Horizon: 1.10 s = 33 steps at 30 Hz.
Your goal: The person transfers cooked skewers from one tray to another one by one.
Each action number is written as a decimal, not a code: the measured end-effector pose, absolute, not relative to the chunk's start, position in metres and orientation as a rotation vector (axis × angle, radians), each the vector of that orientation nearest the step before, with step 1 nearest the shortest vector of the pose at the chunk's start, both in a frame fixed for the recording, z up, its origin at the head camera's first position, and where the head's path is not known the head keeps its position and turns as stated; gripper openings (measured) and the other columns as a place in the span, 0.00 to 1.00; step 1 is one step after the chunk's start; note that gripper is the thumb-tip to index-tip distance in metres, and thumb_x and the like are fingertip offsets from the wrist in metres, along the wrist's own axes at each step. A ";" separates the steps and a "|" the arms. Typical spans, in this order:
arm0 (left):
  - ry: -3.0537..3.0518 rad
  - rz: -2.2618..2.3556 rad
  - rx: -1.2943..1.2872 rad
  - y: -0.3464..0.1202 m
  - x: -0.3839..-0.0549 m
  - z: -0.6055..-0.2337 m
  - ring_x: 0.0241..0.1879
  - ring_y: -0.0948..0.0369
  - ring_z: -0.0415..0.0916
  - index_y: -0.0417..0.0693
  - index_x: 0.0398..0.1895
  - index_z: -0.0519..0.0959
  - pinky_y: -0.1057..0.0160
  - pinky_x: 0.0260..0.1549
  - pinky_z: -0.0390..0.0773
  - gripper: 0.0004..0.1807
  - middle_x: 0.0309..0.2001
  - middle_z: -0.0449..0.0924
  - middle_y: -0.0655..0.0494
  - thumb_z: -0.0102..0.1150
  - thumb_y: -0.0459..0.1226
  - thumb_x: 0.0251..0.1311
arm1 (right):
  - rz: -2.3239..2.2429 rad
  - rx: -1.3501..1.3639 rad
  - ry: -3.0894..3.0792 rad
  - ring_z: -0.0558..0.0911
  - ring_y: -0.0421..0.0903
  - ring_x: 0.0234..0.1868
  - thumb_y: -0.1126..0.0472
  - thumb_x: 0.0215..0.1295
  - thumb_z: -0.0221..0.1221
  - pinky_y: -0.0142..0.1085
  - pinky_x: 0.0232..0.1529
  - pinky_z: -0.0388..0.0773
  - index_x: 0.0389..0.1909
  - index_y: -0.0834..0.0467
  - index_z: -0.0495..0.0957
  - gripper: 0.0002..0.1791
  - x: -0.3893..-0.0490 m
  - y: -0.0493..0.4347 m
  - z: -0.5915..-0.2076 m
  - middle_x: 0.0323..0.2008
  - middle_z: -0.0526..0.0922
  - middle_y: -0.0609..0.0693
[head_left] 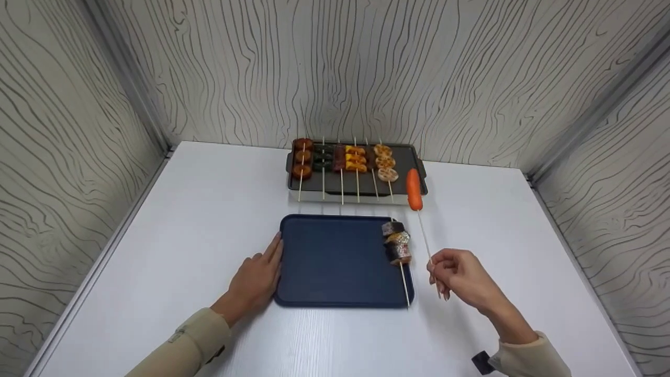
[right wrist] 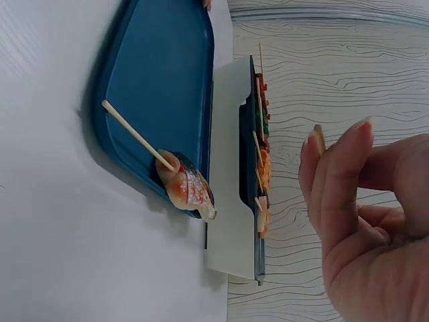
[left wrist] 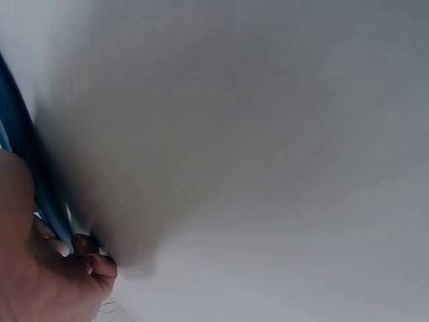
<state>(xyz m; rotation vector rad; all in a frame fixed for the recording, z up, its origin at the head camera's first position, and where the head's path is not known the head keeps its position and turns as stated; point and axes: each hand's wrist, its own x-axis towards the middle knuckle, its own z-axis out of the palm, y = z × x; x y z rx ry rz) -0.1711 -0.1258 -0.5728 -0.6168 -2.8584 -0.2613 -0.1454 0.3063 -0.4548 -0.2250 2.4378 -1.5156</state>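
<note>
Head view: we have the right hand [head_left: 460,275] pinching the sausage skewer [head_left: 414,191] by the lower part of its stick, thumb against fingers, gap closed down to the stick; right wrist view shows only a stick end at the fingertips. Sausage points away from us, slightly tilted, and overlaps the grill [head_left: 404,157]'s front right corner from this angle (we can't tell how high it is above that). Left hand [head_left: 254,280] has its fingers loosely extended against the left edge of the blue tray [head_left: 335,262], index along the rim, no pinch. Chunky skewer [head_left: 399,246] lies on the tray's right side, stick over the near right corner, between tray middle and right hand. Grill stands just behind the tray with six skewers side by side, both on the white table [head_left: 172,235].
</note>
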 end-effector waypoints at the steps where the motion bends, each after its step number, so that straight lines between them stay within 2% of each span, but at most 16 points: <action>1: -2.866 -0.262 -0.611 -0.126 -0.171 -0.573 0.37 0.50 0.78 0.34 0.74 0.65 0.52 0.37 0.80 0.29 0.78 0.61 0.47 0.53 0.39 0.75 | -1.516 -0.223 2.428 0.78 0.43 0.19 0.73 0.70 0.53 0.36 0.20 0.80 0.41 0.72 0.76 0.05 -0.143 0.305 -0.457 0.27 0.82 0.60; 13: -2.876 -0.308 -0.606 -0.126 -0.171 -0.572 0.38 0.48 0.78 0.34 0.75 0.64 0.50 0.39 0.79 0.29 0.78 0.60 0.47 0.52 0.38 0.76 | -1.499 -0.196 2.318 0.78 0.42 0.17 0.74 0.69 0.51 0.34 0.19 0.79 0.42 0.74 0.76 0.07 -0.124 0.293 -0.488 0.27 0.82 0.60; 22: -2.894 -0.295 -0.608 -0.126 -0.171 -0.571 0.38 0.49 0.78 0.33 0.75 0.64 0.51 0.38 0.79 0.30 0.79 0.59 0.47 0.52 0.38 0.76 | -1.456 -0.214 2.315 0.78 0.42 0.18 0.75 0.65 0.50 0.36 0.19 0.79 0.40 0.75 0.76 0.09 -0.123 0.280 -0.508 0.25 0.82 0.55; 33: -2.835 -0.241 -0.630 -0.125 -0.168 -0.568 0.35 0.50 0.78 0.33 0.73 0.66 0.54 0.33 0.78 0.29 0.77 0.61 0.44 0.54 0.38 0.75 | -1.469 -0.202 2.292 0.78 0.42 0.19 0.71 0.69 0.57 0.31 0.18 0.76 0.38 0.72 0.78 0.06 -0.128 0.267 -0.526 0.24 0.81 0.54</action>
